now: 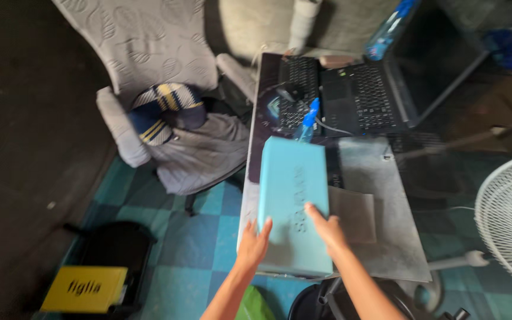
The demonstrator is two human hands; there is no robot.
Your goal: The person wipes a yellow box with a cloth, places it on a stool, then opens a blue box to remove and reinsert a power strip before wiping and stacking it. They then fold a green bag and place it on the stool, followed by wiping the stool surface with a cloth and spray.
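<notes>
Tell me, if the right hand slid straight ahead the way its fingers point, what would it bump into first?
The right hand already lies flat on the light blue rectangular box. Sliding on along it, it would probably meet the blue-capped clear bottle beyond the box's far end, though depth is unclear.

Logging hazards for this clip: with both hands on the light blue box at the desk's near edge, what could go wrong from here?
1. The light blue box seems to overhang the desk edge, with the left hand and right hand only resting flat on it; it might slip off.
2. Pushed forward, it could hit the small blue bottle and the keyboard behind.
</notes>
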